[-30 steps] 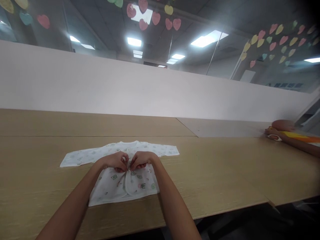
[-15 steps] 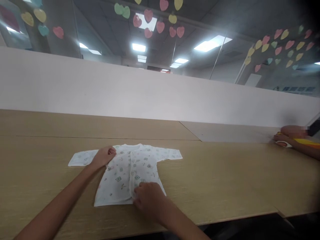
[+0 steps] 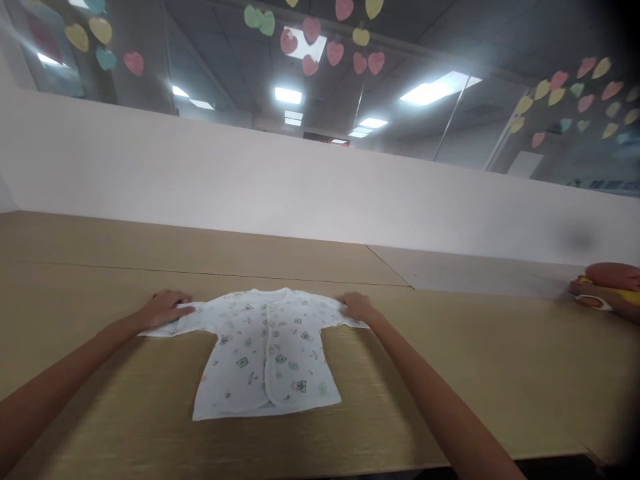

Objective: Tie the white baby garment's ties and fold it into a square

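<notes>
A small white baby shirt (image 3: 260, 353) with long sleeves and a scattered print of little animals lies spread on the wooden table, its front closed along the middle. The neckline points away from me and the hem toward me. My left hand (image 3: 165, 309) rests on the left sleeve near its cuff, open, with the thumb apart from the fingers. On the right sleeve lies my right hand (image 3: 358, 307), open, its fingers over the fabric and partly covering the cuff.
The table (image 3: 450, 373) reaches out to both sides, with its near edge at lower right. Behind it stands a low white wall (image 3: 280, 193) under glass with paper hearts. Another person's arm (image 3: 607, 298) rests on the table at far right.
My right hand has left the shirt's lower front and moved up to the right sleeve. My left hand has slid outward from the shoulder along the left sleeve. The view has shifted slightly.
</notes>
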{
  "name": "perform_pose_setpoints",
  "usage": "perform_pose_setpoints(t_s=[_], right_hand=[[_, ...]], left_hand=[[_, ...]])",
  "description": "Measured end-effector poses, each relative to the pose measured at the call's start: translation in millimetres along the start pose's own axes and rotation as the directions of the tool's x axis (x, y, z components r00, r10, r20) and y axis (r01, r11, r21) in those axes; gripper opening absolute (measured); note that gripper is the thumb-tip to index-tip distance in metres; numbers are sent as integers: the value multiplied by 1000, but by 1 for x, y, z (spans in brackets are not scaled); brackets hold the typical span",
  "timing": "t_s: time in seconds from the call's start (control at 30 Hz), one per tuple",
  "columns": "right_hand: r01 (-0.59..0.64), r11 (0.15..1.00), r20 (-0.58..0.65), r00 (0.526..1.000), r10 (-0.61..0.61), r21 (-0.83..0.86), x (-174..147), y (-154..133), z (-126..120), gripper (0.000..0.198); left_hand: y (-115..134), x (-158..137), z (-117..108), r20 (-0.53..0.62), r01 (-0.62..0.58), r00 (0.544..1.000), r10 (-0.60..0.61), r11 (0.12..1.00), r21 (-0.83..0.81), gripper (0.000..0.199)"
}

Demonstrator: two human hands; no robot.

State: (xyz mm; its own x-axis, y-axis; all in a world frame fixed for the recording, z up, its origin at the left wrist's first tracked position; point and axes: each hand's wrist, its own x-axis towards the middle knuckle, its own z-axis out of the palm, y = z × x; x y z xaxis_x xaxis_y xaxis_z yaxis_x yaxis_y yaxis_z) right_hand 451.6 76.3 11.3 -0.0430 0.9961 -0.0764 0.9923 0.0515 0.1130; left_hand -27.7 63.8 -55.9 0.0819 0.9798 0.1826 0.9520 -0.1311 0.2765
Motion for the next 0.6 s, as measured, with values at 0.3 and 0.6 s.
perform_pose_setpoints(t_s=[0.3,0.6], right_hand=[[-146,989,-501,854,137,22,23,27,-116,29],[-140,989,-358,921,150,55,-23,35,-18,27]], left_hand=[[61,42,-144,-512,167,859,19,934,316,52],[5,-20,-46,-103,-272,934,343,867,418,25]])
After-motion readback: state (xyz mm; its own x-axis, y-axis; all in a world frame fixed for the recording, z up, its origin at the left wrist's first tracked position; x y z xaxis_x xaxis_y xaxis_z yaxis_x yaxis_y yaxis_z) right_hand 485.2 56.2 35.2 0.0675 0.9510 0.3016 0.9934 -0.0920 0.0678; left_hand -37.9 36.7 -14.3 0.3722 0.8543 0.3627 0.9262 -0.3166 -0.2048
